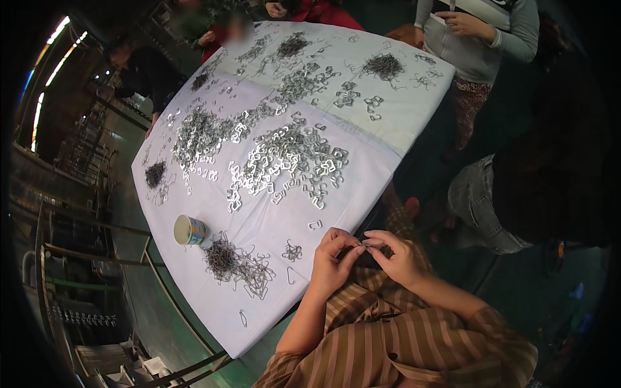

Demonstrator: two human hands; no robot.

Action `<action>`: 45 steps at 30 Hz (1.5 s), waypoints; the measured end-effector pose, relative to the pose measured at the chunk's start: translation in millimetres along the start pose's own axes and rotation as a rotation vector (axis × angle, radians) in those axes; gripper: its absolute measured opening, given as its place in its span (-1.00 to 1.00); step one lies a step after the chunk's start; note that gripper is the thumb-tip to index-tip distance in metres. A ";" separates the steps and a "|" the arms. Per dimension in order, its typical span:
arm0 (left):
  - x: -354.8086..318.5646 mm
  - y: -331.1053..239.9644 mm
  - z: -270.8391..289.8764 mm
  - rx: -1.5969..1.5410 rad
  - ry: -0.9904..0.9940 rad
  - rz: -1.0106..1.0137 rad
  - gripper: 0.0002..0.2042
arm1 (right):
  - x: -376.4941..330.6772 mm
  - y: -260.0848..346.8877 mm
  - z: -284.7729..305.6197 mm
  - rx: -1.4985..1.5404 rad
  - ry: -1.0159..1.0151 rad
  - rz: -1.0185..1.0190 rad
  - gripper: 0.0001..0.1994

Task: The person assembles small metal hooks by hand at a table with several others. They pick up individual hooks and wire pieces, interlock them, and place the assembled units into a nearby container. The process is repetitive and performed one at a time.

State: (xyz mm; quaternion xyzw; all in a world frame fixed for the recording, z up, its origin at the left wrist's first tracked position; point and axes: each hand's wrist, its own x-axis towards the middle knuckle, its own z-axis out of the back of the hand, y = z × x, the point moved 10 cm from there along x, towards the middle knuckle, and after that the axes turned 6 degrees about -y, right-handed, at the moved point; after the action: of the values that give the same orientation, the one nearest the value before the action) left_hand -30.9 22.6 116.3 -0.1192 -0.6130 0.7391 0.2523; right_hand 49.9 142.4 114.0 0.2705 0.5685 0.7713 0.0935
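My left hand (pixel 332 260) and my right hand (pixel 397 260) meet over the table's near right edge, above my lap. Fingertips of both are pinched together on a small metal piece, mostly hidden by the fingers. Just beyond the left hand lies a single flat silver metal clip (pixel 315 224). To its left rest a small cluster of thin wire hooks (pixel 292 251) and one loose wire hook (pixel 290 276). A larger tangled pile of dark wire hooks (pixel 221 256) spreads farther left, beside a paper cup (pixel 189 231). Many silver metal clips (pixel 272 165) are heaped mid-table.
A white cloth covers the table (pixel 349 200). More dark wire piles (pixel 383 66) lie near its far side, and another wire pile (pixel 155 174) at the left edge. Several people stand around it, including a grey-sleeved person (pixel 479 39). Metal railings (pixel 97 255) run along the left.
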 end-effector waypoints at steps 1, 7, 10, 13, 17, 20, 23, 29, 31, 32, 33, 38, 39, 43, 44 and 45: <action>0.1 -0.7 -0.1 0.031 0.001 -0.010 -0.91 | 0.3 -0.1 -0.2 -0.003 0.002 0.000 -0.66; -0.9 -4.9 -0.8 0.195 -0.039 -0.115 -0.89 | -0.8 -3.5 -3.4 -0.020 0.014 0.021 -0.65; -3.0 -10.2 -4.1 0.202 -0.078 -0.179 -0.88 | -1.2 -3.2 -4.5 -0.032 0.041 -0.005 -0.64; -3.9 -16.7 -9.5 0.193 -0.051 -0.279 -0.85 | 1.6 -1.0 0.1 0.004 -0.001 0.039 -0.66; -9.3 -8.6 -10.5 0.166 -0.019 -0.260 -0.81 | 21.9 -17.3 10.5 -0.012 -0.061 0.045 -0.74; -10.8 -8.8 -13.8 0.178 0.013 -0.253 -0.80 | 60.7 -39.2 -5.9 -0.078 -0.044 0.090 -0.77; -11.1 -18.0 -17.4 0.203 0.034 -0.285 -0.80 | 101.0 -53.4 -33.4 -0.298 0.005 0.159 -0.75; -14.0 -17.3 -16.1 0.215 0.020 -0.267 -0.80 | 137.0 -86.3 -85.9 -0.513 0.030 0.170 -0.72; -14.7 -15.0 -16.8 0.214 0.026 -0.256 -0.81 | 140.7 -87.6 -91.2 -0.558 0.070 0.150 -0.76; -14.6 -13.3 -16.6 0.215 0.029 -0.255 -0.81 | 142.9 -87.7 -94.1 -0.582 0.098 0.148 -0.77; -14.8 -11.6 -16.5 0.217 0.033 -0.254 -0.81 | 144.6 -88.1 -96.7 -0.606 0.126 0.146 -0.78; -15.2 -7.4 -22.5 0.205 0.029 -0.284 -0.83 | 146.5 -99.7 -102.4 -0.732 0.271 0.157 -0.81; -14.6 -7.1 -24.3 0.198 0.038 -0.282 -0.84 | 147.2 -97.7 -103.0 -0.723 0.272 0.158 -0.83; -14.4 -9.1 -25.1 0.193 0.036 -0.300 -0.85 | 151.4 -81.1 -94.0 -0.679 0.198 0.120 -0.91; -15.1 -10.2 -25.3 0.193 0.034 -0.305 -0.85 | 152.1 -84.3 -93.7 -0.683 0.202 0.122 -0.91; -15.8 -11.1 -25.6 0.194 0.034 -0.311 -0.85 | 152.9 -87.3 -93.8 -0.687 0.204 0.123 -0.90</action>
State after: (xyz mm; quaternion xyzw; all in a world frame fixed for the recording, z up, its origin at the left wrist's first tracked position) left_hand -2.7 37.4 119.3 -0.0107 -0.5457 0.7447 0.3842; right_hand -141.3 163.3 61.2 0.1785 0.2653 0.9445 0.0750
